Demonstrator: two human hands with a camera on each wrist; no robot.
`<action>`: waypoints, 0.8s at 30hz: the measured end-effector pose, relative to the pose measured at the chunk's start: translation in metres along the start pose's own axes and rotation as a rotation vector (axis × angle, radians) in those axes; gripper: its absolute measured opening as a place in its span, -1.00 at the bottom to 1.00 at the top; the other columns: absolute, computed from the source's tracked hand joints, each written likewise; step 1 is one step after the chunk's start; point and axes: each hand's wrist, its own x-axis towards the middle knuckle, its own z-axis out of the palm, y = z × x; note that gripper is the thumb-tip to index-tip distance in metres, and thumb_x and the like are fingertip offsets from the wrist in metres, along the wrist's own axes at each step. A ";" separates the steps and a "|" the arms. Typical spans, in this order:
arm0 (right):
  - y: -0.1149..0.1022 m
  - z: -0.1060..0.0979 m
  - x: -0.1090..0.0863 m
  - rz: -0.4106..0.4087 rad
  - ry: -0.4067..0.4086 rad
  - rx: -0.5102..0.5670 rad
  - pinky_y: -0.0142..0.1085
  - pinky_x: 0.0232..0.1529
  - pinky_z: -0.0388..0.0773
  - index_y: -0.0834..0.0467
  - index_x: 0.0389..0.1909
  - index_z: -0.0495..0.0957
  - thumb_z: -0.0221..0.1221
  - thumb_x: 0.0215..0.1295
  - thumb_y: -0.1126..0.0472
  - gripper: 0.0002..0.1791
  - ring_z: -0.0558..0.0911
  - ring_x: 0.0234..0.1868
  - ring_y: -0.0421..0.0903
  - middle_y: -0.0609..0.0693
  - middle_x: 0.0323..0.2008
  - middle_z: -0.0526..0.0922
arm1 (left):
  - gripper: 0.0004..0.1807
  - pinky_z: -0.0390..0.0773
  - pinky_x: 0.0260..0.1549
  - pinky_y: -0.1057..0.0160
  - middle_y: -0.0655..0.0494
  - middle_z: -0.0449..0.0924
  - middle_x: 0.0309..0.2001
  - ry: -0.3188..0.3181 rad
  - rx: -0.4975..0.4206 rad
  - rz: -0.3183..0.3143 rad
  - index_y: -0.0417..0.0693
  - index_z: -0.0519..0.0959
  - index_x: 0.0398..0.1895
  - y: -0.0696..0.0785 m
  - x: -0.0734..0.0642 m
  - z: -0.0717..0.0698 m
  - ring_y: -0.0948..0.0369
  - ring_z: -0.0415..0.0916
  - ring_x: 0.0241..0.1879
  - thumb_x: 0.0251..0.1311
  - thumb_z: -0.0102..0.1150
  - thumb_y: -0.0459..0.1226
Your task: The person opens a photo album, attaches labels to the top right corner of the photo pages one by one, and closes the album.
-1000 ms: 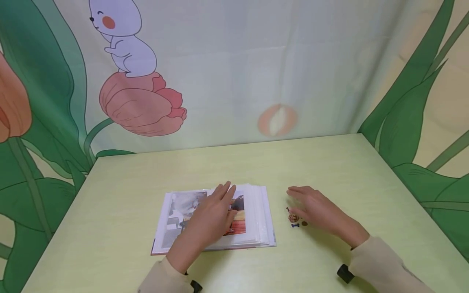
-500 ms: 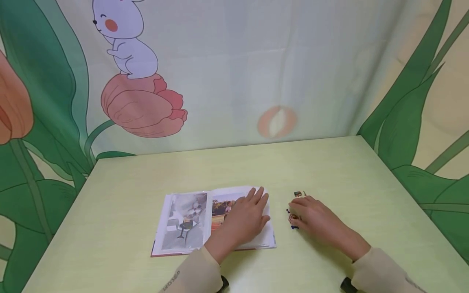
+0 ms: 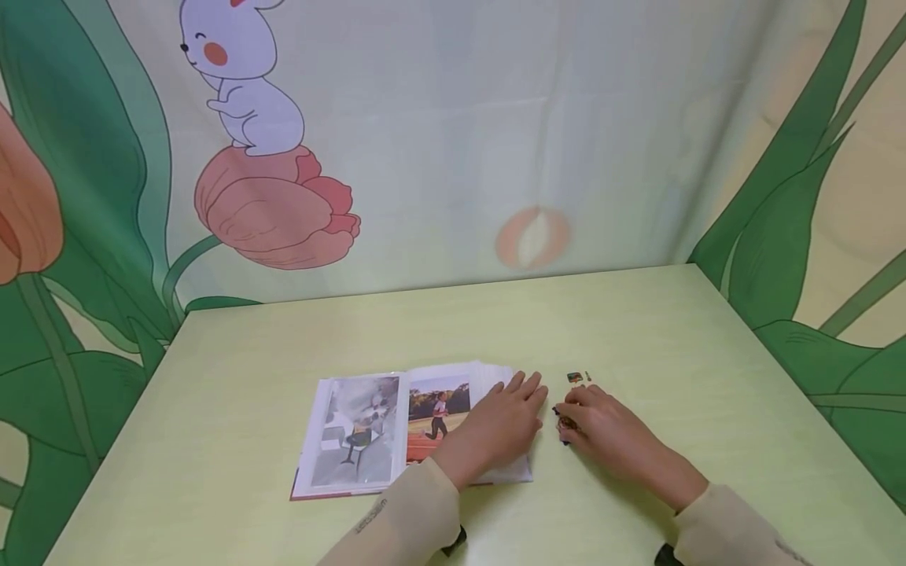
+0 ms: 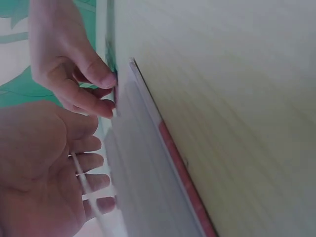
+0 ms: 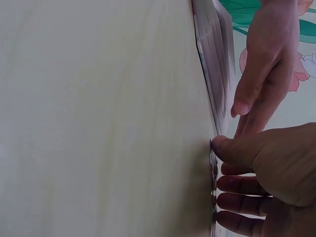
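An open photo album (image 3: pixel 402 428) lies on the table, with a grey photo on its left page and a running-child photo (image 3: pixel 439 413) on its right. My left hand (image 3: pixel 499 420), fingers spread and straight, is over the album's right edge; a clear page edge (image 4: pixel 84 177) shows beside its palm in the left wrist view. To the right, my right hand (image 3: pixel 612 428) pinches at a small sticker sheet (image 3: pixel 567 424) with brown and dark blue pictures, its thumb and fingertips down at the tabletop. My fingers hide much of the sheet.
Small coloured stickers (image 3: pixel 575 377) show just beyond my right fingers. The pale yellow-green table (image 3: pixel 212 377) runs back to a hanging cloth (image 3: pixel 425 196) printed with a rabbit and tulips.
My left hand has swept right across the album from its middle to its right edge, uncovering the photos. My right hand has come down, its fingers drawing together on the sticker sheet.
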 end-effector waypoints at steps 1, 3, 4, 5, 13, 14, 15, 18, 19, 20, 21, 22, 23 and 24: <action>0.000 0.000 0.000 -0.001 0.001 0.000 -0.08 -0.02 0.61 0.31 -0.05 0.72 0.43 0.28 0.26 -0.72 0.57 -0.07 0.02 0.05 -0.15 0.63 | -0.43 0.22 0.48 0.03 0.05 0.11 0.62 -0.003 0.008 0.009 -0.04 0.26 0.59 0.000 0.001 0.001 0.05 0.06 0.58 0.61 -0.07 -0.11; -0.001 -0.001 0.000 -0.006 0.007 -0.003 -0.10 -0.05 0.61 0.30 -0.06 0.73 0.44 0.27 0.26 -0.73 0.56 -0.10 0.00 0.04 -0.17 0.63 | -0.45 0.22 0.48 0.01 0.05 0.11 0.62 -0.014 0.019 0.024 -0.04 0.26 0.59 0.001 0.003 0.002 0.06 0.07 0.58 0.63 -0.12 -0.13; -0.001 -0.001 0.000 -0.009 0.012 -0.005 -0.11 -0.09 0.60 0.30 -0.07 0.74 0.44 0.26 0.26 -0.73 0.56 -0.12 -0.01 0.03 -0.18 0.62 | -0.46 0.23 0.47 0.00 0.05 0.12 0.61 -0.020 0.025 0.034 -0.04 0.26 0.59 0.001 0.003 0.002 0.06 0.07 0.58 0.64 -0.15 -0.15; -0.001 -0.002 0.000 -0.013 0.018 -0.007 -0.12 -0.12 0.59 0.29 -0.09 0.74 0.45 0.25 0.26 -0.74 0.55 -0.15 -0.03 0.02 -0.20 0.62 | -0.46 0.23 0.47 0.00 0.05 0.12 0.61 -0.027 0.030 0.044 -0.04 0.25 0.60 0.002 0.004 0.003 0.06 0.07 0.58 0.64 -0.17 -0.16; -0.005 -0.007 0.001 0.000 0.013 -0.025 -0.16 -0.25 0.50 0.23 -0.21 0.75 0.47 0.22 0.25 -0.82 0.50 -0.25 -0.06 -0.07 -0.33 0.55 | -0.47 0.22 0.48 0.04 0.10 0.17 0.59 -0.063 0.081 0.071 0.01 0.29 0.58 0.004 0.005 0.004 0.08 0.12 0.56 0.63 -0.16 -0.19; -0.005 -0.007 0.001 0.008 0.008 -0.025 -0.17 -0.25 0.50 0.23 -0.22 0.75 0.47 0.22 0.25 -0.83 0.50 -0.26 -0.07 -0.07 -0.34 0.54 | -0.47 0.22 0.48 0.03 0.10 0.17 0.60 -0.064 0.080 0.071 0.01 0.29 0.58 0.004 0.005 0.004 0.08 0.11 0.56 0.63 -0.16 -0.18; -0.006 -0.008 0.002 0.016 0.003 -0.025 -0.17 -0.26 0.50 0.22 -0.24 0.75 0.47 0.22 0.25 -0.84 0.49 -0.27 -0.07 -0.08 -0.35 0.53 | -0.47 0.22 0.48 0.03 0.10 0.17 0.60 -0.064 0.076 0.071 0.01 0.29 0.58 0.004 0.005 0.004 0.08 0.11 0.56 0.62 -0.13 -0.16; -0.007 -0.009 0.002 0.039 -0.006 -0.012 -0.20 -0.27 0.51 0.21 -0.27 0.75 0.47 0.21 0.26 -0.86 0.49 -0.29 -0.09 -0.09 -0.37 0.52 | -0.43 0.21 0.48 0.03 0.10 0.17 0.60 -0.063 0.068 0.076 0.01 0.29 0.58 0.004 0.005 0.004 0.07 0.11 0.56 0.59 -0.03 -0.09; -0.008 -0.010 0.002 0.046 -0.007 -0.006 -0.21 -0.27 0.51 0.21 -0.27 0.75 0.47 0.21 0.26 -0.87 0.49 -0.30 -0.10 -0.10 -0.38 0.52 | -0.41 0.21 0.48 0.03 0.09 0.17 0.60 -0.063 0.065 0.077 0.01 0.29 0.58 0.005 0.005 0.004 0.07 0.11 0.57 0.58 0.00 -0.06; -0.008 -0.010 0.002 0.051 -0.007 0.001 -0.22 -0.27 0.51 0.21 -0.28 0.75 0.47 0.20 0.27 -0.87 0.49 -0.30 -0.11 -0.10 -0.38 0.52 | -0.38 0.21 0.48 0.03 0.10 0.17 0.60 -0.063 0.064 0.078 0.01 0.29 0.58 0.005 0.005 0.004 0.08 0.11 0.57 0.56 0.04 -0.02; -0.008 -0.011 0.002 0.055 -0.006 0.008 -0.22 -0.27 0.52 0.20 -0.29 0.75 0.47 0.20 0.27 -0.88 0.49 -0.31 -0.11 -0.11 -0.39 0.53 | -0.36 0.21 0.48 0.03 0.10 0.17 0.60 -0.065 0.062 0.078 0.02 0.29 0.58 0.005 0.005 0.004 0.08 0.10 0.57 0.54 0.06 0.00; -0.008 -0.011 0.002 0.060 -0.005 0.015 -0.22 -0.27 0.52 0.19 -0.31 0.74 0.47 0.20 0.28 -0.89 0.49 -0.31 -0.11 -0.11 -0.39 0.53 | -0.35 0.21 0.48 0.03 0.09 0.17 0.60 -0.063 0.062 0.079 0.02 0.29 0.58 0.005 0.005 0.004 0.07 0.11 0.57 0.53 0.08 0.02; -0.008 -0.011 0.002 0.064 -0.004 0.022 -0.23 -0.27 0.52 0.18 -0.32 0.74 0.47 0.20 0.28 -0.90 0.49 -0.31 -0.12 -0.12 -0.40 0.53 | -0.34 0.21 0.48 0.03 0.10 0.17 0.60 -0.063 0.060 0.078 0.02 0.29 0.58 0.005 0.005 0.004 0.08 0.11 0.57 0.52 0.09 0.03; -0.008 -0.011 0.001 0.069 -0.002 0.027 -0.23 -0.26 0.53 0.17 -0.33 0.74 0.47 0.20 0.28 -0.91 0.50 -0.30 -0.12 -0.12 -0.40 0.53 | -0.33 0.20 0.49 0.03 0.09 0.17 0.59 -0.063 0.058 0.077 0.02 0.29 0.58 0.005 0.005 0.004 0.07 0.11 0.57 0.52 0.09 0.04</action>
